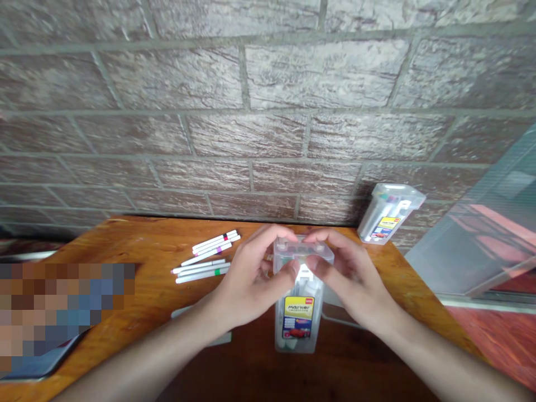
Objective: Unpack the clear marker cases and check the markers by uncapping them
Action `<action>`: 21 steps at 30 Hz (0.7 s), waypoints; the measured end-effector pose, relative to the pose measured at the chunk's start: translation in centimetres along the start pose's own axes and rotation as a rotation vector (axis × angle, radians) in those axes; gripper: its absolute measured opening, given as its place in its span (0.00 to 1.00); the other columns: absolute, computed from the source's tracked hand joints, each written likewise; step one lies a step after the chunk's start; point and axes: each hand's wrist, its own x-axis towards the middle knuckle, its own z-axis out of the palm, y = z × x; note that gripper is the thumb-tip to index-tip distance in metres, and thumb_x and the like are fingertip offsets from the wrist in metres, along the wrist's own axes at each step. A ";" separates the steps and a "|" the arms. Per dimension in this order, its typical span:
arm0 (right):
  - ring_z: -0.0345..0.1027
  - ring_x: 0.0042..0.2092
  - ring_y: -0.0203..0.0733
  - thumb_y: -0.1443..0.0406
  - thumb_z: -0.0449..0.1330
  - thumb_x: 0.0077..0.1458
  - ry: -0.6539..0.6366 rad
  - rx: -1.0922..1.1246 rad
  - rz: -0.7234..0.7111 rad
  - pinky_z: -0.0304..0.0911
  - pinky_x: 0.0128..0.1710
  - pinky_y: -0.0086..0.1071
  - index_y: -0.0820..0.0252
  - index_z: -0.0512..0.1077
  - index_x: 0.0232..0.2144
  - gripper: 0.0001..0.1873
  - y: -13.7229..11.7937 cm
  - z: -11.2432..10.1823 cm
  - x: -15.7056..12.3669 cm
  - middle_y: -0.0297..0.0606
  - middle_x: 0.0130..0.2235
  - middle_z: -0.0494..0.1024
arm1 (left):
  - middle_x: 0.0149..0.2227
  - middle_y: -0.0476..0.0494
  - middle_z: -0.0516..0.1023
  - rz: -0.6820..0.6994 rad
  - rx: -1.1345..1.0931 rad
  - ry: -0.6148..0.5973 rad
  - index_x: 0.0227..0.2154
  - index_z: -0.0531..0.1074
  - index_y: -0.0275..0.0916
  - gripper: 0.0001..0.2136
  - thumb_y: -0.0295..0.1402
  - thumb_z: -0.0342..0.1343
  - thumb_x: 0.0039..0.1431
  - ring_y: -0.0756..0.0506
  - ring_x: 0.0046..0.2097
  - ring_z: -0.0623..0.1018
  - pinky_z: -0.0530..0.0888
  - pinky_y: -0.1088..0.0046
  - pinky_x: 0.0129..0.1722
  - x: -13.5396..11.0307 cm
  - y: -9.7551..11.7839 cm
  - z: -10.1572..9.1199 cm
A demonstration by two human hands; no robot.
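A clear plastic marker case (298, 315) with a yellow and blue label stands upright in front of me, its lid on top. My left hand (262, 268) grips the left side of the lid, thumb on the front near the white latch and fingers over the top. On the other side, my right hand (345, 268) mirrors it, thumb by the latch and index finger on the lid's back edge. Pale shapes inside the case look like a few markers. Several loose white markers (209, 254) with coloured bands lie on the table left of my left hand.
At the back right of the wooden table (138, 240) stands a second marker case (385, 215), filled with markers. A brick wall (272, 134) rises behind the table. A dark-edged flat device (54, 363), partly pixelated, lies at the left. Clear plastic pieces lie partly hidden behind my hands.
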 end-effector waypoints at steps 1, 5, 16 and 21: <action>0.74 0.36 0.40 0.64 0.66 0.62 -0.008 0.007 0.009 0.71 0.35 0.30 0.55 0.76 0.41 0.05 0.1 -0.2 0.2 0.34 0.37 0.80 | 0.41 0.45 0.78 -0.051 0.027 -0.045 0.47 0.73 0.42 0.08 0.33 0.59 0.66 0.46 0.39 0.78 0.76 0.73 0.33 0.4 0.2 -0.3; 0.73 0.38 0.40 0.65 0.67 0.62 -0.031 0.043 0.037 0.70 0.36 0.29 0.54 0.77 0.41 0.05 0.6 -0.5 0.6 0.33 0.36 0.80 | 0.36 0.51 0.75 -0.150 0.108 -0.156 0.44 0.74 0.41 0.08 0.32 0.62 0.63 0.50 0.34 0.72 0.67 0.77 0.30 1.8 1.1 -1.1; 0.73 0.42 0.40 0.57 0.70 0.62 -0.063 0.158 0.130 0.69 0.41 0.31 0.55 0.77 0.44 0.12 1.2 -0.1 0.5 0.36 0.43 0.82 | 0.34 0.51 0.74 -0.206 -0.011 -0.205 0.43 0.73 0.39 0.10 0.40 0.60 0.66 0.48 0.35 0.71 0.67 0.73 0.32 2.0 -0.3 -1.6; 0.72 0.41 0.41 0.59 0.68 0.62 -0.084 0.118 0.155 0.67 0.40 0.33 0.55 0.76 0.43 0.10 0.8 -0.3 1.0 0.36 0.42 0.81 | 0.35 0.50 0.75 -0.174 0.020 -0.213 0.44 0.73 0.39 0.09 0.36 0.58 0.64 0.48 0.34 0.71 0.66 0.72 0.31 2.1 -0.3 -2.1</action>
